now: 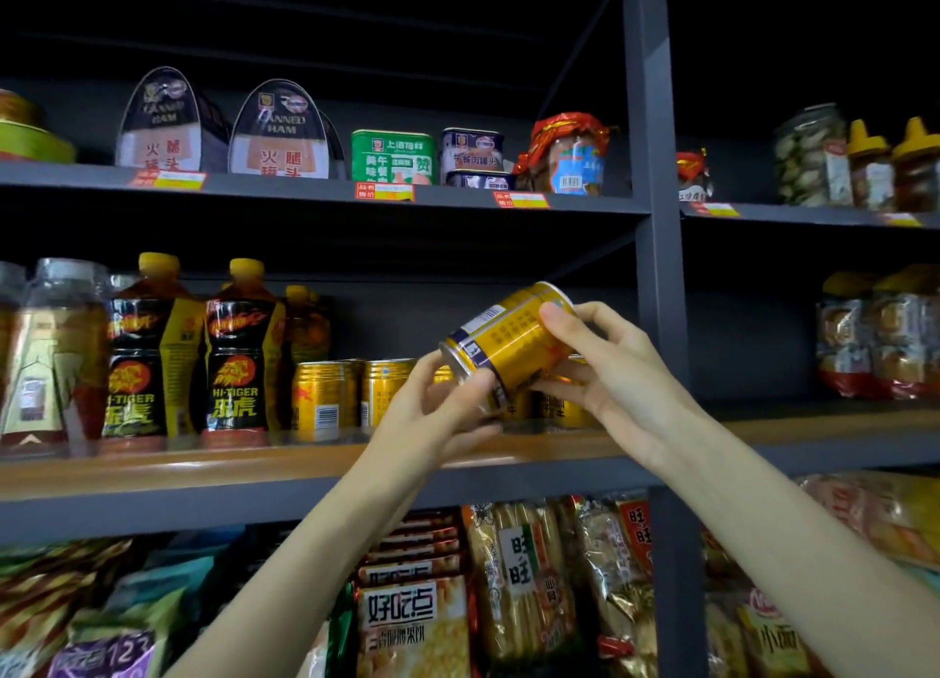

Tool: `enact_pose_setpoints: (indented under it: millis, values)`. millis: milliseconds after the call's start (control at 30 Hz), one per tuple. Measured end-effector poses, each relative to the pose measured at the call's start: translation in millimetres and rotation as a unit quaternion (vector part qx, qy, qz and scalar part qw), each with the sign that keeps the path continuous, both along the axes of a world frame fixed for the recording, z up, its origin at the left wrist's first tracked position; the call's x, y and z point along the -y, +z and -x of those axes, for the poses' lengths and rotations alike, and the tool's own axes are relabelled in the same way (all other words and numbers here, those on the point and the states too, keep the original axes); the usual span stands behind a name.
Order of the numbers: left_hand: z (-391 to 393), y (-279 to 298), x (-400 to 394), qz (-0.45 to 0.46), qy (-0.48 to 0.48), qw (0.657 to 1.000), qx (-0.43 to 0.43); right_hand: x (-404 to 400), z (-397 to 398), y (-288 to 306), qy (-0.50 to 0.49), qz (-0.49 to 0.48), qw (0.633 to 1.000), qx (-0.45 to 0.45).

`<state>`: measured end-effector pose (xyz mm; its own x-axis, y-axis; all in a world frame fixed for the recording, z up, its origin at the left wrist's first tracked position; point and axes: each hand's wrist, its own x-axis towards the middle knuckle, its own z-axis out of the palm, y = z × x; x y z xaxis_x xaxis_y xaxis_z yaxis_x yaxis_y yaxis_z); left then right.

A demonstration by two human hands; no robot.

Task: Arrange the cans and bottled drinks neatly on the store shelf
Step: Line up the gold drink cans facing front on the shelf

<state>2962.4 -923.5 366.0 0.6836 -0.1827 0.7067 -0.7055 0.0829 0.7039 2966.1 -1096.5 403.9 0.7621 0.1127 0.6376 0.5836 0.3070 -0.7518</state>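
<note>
Head view: a gold can (508, 341) is held tilted, nearly on its side, above the wooden shelf (203, 469), in front of the row of standing gold cans (325, 397).
Step in hand (judged): the can is to be turned upright and set into the row.
Doing it well: the can should be righted before it is lowered, its label faced outward, and it should be placed just beside its neighbours without knocking them.
Left hand (437, 408): raised from below; the can's lower end is pinched between thumb and curled fingers.
Right hand (605, 372): reached in from the right; the can's upper end is gripped, with fingers on top and beneath.
Bottled drinks (239, 352): upright, left of the cans.
</note>
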Motion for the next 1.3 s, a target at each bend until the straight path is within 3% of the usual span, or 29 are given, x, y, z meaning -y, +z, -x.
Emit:
enact_pose_setpoints:
  millis: [33,100,167,233,300,500,667,767,833,933,1000,1067,1200,1300]
  values:
    - [1,1,0,0.043,-0.056,0.996,-0.047,1,0,0,-0.001,0.002,1.000,0.011]
    - [4,2,2,0.056,-0.068,0.995,-0.040,3,1,0,-0.003,0.012,0.999,0.032]
    - [7,3,4,0.013,0.019,0.999,0.048,6,1,-1,-0.011,0.028,0.999,0.035]
    - [7,4,2,-0.047,0.133,0.977,0.160,8,2,-2,0.016,0.029,0.999,-0.009]
    - [3,4,1,-0.084,0.187,0.953,0.222,7,3,-5,0.070,0.015,0.995,-0.069]
    - [4,7,6,-0.104,0.203,0.934,0.274,4,6,-14,0.145,-0.068,0.968,-0.193]
    - [6,8,6,-0.111,0.207,0.926,0.296,6,7,-13,0.174,-0.063,0.959,-0.214]
    - [3,8,0,-0.157,0.201,0.926,0.278,8,4,-12,0.175,-0.063,0.965,-0.183]
    - [2,5,-6,-0.168,0.145,0.955,0.194,10,2,-10,0.134,-0.064,0.981,-0.123]
    - [2,0,-12,-0.074,-0.004,0.997,0.024,13,0,-5,0.072,-0.058,0.995,-0.032]
    - [2,1,-12,-0.005,-0.059,0.997,-0.044,12,0,-5,0.070,-0.046,0.997,-0.002]
    - [2,4,-8,-0.006,-0.085,0.993,-0.085,9,0,-7,0.077,-0.033,0.996,0.017]
    - [2,3,-2,-0.008,-0.077,0.994,-0.083,5,0,-11,0.089,-0.008,0.995,0.049]
    - [-4,2,-9,-0.023,0.075,0.996,0.042,7,0,-11,0.051,0.030,0.997,0.042]
